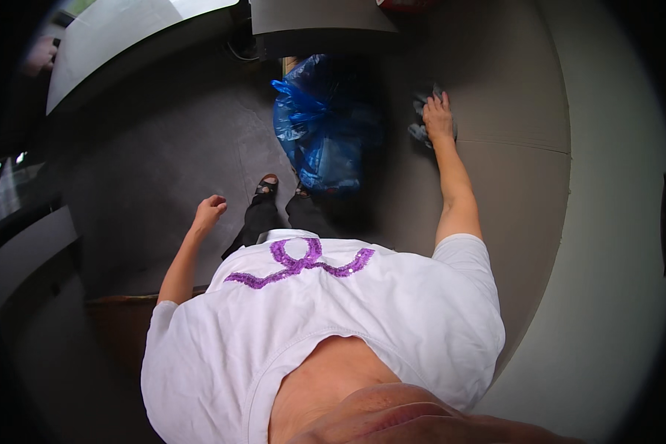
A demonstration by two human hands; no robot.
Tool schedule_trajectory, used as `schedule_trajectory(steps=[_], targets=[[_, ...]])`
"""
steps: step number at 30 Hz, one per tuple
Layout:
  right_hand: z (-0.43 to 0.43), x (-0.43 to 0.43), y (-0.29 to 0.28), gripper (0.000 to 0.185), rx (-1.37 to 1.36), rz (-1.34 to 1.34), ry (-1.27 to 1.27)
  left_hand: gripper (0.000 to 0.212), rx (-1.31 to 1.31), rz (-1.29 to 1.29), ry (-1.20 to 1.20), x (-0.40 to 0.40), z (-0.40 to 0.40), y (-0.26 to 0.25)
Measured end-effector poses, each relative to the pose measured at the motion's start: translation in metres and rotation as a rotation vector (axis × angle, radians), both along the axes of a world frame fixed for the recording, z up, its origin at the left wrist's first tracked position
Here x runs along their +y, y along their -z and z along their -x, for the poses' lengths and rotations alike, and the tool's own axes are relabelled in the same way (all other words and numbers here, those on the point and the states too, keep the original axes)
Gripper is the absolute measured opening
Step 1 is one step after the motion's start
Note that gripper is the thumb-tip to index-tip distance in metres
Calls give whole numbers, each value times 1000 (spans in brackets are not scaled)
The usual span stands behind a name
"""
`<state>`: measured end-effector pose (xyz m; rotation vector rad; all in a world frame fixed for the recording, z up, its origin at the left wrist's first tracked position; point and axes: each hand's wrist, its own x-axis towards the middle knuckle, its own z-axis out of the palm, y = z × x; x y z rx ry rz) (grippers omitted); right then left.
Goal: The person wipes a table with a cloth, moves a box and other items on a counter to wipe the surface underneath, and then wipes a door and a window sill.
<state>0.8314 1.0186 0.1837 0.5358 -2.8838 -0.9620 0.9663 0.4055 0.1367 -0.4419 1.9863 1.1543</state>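
Observation:
My right hand reaches out over the brown-grey surface on the right and rests on a crumpled dark grey cloth. Its fingers press or grip the cloth; the underside of the hand is hidden. My left hand hangs in the air at the left with its fingers curled, and nothing shows in it. Between the two hands, farther out, a knotted blue plastic bag stands full near my feet.
A white table top curves across the upper left, with another person's hand beside it. A grey panel juts in at the top, near a red object. The pale wall bounds the right side.

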Motion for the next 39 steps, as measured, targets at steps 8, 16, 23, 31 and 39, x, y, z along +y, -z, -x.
schedule_trajectory(steps=[8, 16, 23, 31, 39], targets=[[-36, -29, 12, 55, -634, -314, 9, 16, -172, 28, -397, -13, -92, -8], [-126, -40, 54, 21, -956, 83, 428, 2, -290, 91, -694, -44, -190, 29], [-54, -170, 65, 23, -741, 1058, 749, 3, -207, -178, -831, -28, -110, 39], [52, -461, -28, 18, -1314, 1795, 602, 44, -125, -864, -979, -32, 81, -68], [106, -557, -46, 31, -1361, 1676, 425, 33, -74, -1235, -1179, -119, 142, -82]])
